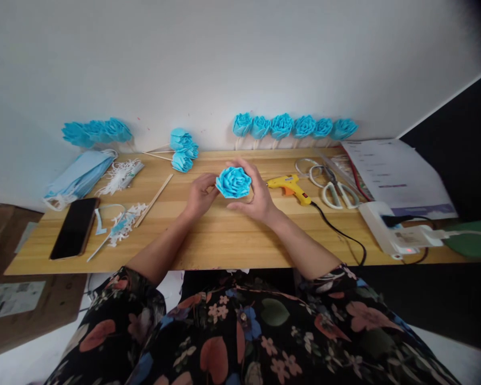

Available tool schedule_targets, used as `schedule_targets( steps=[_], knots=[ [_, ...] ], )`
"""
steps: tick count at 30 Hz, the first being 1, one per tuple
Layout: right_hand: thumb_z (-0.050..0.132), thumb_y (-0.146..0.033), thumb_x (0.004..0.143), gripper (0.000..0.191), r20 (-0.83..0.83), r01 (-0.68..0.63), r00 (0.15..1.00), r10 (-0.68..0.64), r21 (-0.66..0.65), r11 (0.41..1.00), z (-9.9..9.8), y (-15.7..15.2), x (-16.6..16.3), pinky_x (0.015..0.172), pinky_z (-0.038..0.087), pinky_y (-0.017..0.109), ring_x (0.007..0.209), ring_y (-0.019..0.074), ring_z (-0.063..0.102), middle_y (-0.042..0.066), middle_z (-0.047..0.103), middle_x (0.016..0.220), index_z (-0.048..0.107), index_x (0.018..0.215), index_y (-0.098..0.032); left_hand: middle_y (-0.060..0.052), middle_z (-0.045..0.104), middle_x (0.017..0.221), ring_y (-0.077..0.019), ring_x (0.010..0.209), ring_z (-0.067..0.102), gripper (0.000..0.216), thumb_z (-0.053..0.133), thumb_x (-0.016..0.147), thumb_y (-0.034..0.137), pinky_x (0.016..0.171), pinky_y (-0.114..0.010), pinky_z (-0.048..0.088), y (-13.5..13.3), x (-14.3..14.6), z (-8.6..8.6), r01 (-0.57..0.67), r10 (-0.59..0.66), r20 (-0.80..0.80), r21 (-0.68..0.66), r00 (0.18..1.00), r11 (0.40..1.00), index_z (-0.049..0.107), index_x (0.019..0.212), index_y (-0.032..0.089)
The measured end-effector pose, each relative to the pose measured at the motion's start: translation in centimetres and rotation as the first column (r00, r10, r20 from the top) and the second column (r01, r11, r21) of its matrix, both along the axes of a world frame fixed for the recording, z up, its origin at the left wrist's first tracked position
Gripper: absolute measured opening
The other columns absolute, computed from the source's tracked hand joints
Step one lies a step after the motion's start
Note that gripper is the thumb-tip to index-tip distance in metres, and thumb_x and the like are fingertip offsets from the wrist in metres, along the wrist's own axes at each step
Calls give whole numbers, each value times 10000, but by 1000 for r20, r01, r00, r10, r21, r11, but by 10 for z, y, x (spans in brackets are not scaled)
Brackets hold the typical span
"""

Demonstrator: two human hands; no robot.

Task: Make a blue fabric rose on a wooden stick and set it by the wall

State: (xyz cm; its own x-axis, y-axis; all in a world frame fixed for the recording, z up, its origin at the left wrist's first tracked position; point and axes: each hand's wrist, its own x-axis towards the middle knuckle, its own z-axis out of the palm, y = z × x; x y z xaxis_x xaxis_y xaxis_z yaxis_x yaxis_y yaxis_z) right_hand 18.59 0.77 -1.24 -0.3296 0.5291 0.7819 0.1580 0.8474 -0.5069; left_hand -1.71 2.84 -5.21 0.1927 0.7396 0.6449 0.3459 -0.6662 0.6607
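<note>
Seen from the head camera, both hands are meeting at the middle of the bench [224, 246], and between them they are cradling a blue rose [233, 182]. The left hand [200, 195] is pinching the flower's left edge with its fingertips, while the right hand [256, 193] is curling over the top and right side, thumb tucked under the bloom. Neither hand is released; both are grasping the same flower. The rose is sitting directly between the 2 hands, slightly lifted off the wood as far as can be judged, its open face tilting up toward the camera, so its axis is running roughly from the bench toward the viewer. Both hands are equally close, though the right one is covering more of it.

The petals are looking like thin, pleated, matte fabric, layered in a round spiral. The bench is pale wood with a visible grain. Just right of the right hand, a yellow glue gun [290, 186] is lying with its black cord trailing away, and white-handled scissors [339, 192] are lying further right. A row of 6 finished roses [294, 126] is leaning against the wall behind. To the left, a stack of face masks [77, 177] and a black phone [74, 227] are resting well apart from the hands.
</note>
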Motion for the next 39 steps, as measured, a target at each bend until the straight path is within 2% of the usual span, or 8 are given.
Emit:
schedule_targets(
  steps=[2, 4, 8, 11, 19, 28, 36, 39],
  knots=[
    [603, -694, 912, 774, -22, 26, 999, -25, 53, 998, 7, -1, 5, 1173, 447, 577, 1409, 328, 534, 118, 605, 1464, 387, 1548, -309, -63, 766, 855, -196, 772, 672, 228, 656, 921, 381, 751, -321, 529, 1, -1, 0, -37, 37, -3, 9, 999, 999, 755, 832, 196],
    [543, -612, 976, 572, -50, 98, 994, -93, 114, 989, 15, -1, 10, 1182, 426, 586, 1405, 316, 533, 97, 629, 1423, 490, 1461, -313, -57, 761, 834, -193, 744, 666, 234, 650, 922, 386, 741, -322, 530, 3, -3, -1, -73, 73, 4, 14, 997, 997, 756, 832, 197],
    [563, -410, 1002, 213, -83, 230, 972, -218, 203, 952, 25, 0, 19, 1121, 458, 589, 1305, 292, 598, 49, 693, 1269, 643, 1179, -323, -56, 761, 824, -198, 749, 670, 219, 655, 917, 384, 744, -326, 529, 6, -5, -4, -101, 101, -13, 3, 995, 995, 763, 858, 202],
    [608, -336, 980, 92, -65, 278, 961, -270, 217, 936, 27, 2, 22, 1080, 479, 578, 1248, 284, 622, 31, 708, 1209, 666, 1048, -318, -47, 752, 811, -185, 734, 661, 177, 660, 910, 331, 733, -314, 510, 7, -6, -5, -98, 98, -1, 17, 995, 995, 752, 835, 200],
    [693, -337, 934, 96, -9, 295, 953, -302, 239, 925, 24, 5, 22, 1081, 478, 564, 1237, 289, 628, 27, 719, 1203, 685, 1029, -322, -26, 693, 745, -174, 733, 631, 138, 655, 874, 226, 702, -296, 459, 6, -7, 0, -83, 83, -9, 15, 996, 996, 693, 747, 185],
    [682, -284, 935, 140, 63, 271, 956, -286, 180, 946, 24, 9, 24, 1096, 463, 591, 1276, 294, 607, 24, 712, 1247, 720, 1054, -349, -20, 697, 744, -160, 713, 613, 141, 620, 856, 181, 708, -298, 464, 8, -8, 3, -85, 87, -50, 45, 995, 995, 678, 728, 189],
    [704, -254, 936, 86, 5, 342, 934, -358, 284, 896, 22, 15, 25, 1025, 525, 528, 1201, 265, 638, 19, 736, 1188, 716, 984, -325, -33, 738, 775, -174, 750, 657, 202, 613, 919, 259, 790, -333, 491, 10, -14, 6, -128, 136, -120, 75, 983, 989, 684, 739, 199],
    [678, -254, 952, 63, 31, 326, 938, -346, 269, 906, 22, 14, 25, 1032, 515, 527, 1195, 260, 635, 15, 748, 1169, 700, 955, -313, -32, 746, 776, -184, 760, 667, 212, 610, 938, 287, 813, -352, 491, 11, -15, 7, -142, 153, -149, 82, 977, 986, 702, 764, 207]
  ],
)
